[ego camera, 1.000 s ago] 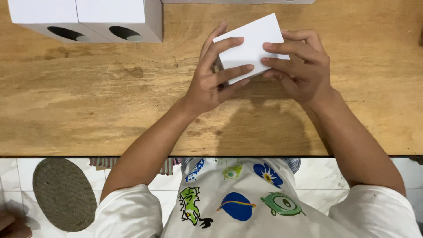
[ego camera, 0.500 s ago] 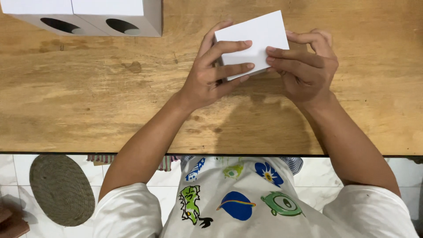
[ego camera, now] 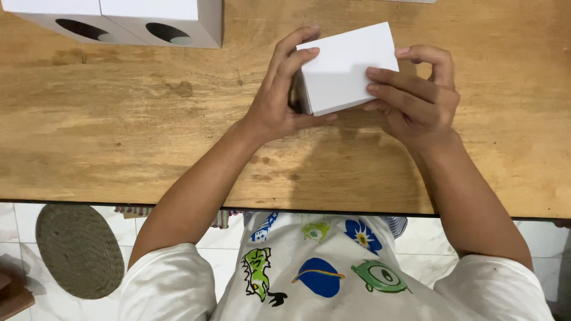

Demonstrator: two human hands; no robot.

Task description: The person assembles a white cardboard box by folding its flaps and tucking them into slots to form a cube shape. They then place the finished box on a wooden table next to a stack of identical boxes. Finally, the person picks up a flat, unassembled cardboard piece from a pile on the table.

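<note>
Nearest the wearer, at 6 o'clock, a white T-shirt with cartoon prints (ego camera: 321,276) fills the lower frame; a round woven mat (ego camera: 74,249) lies on the tiled floor (ego camera: 12,223) at 8 o'clock.

Beyond it, the wooden table (ego camera: 119,137) spans the view. Both forearms reach up over it toward 12 o'clock.

The left hand (ego camera: 279,101) is closed round the left end of a small white cardboard box (ego camera: 348,68): thumb along the near lower edge, fingers curled over the top left corner. The right hand (ego camera: 419,98) is partly open, three fingers laid flat on the box's right face, index finger arched clear above the far corner. The box sits between the hands at about 1 o'clock, tilted; whether its base touches the table cannot be told.

Judgement: the box is being squared or closed. Even pressure from both sides, fingertips kept near the edges and not on the thin panels, would avoid denting the card.

Farthest, at 11 o'clock, two white boxes with oval cut-outs (ego camera: 128,21) stand side by side, touching, well apart from the hands.
</note>
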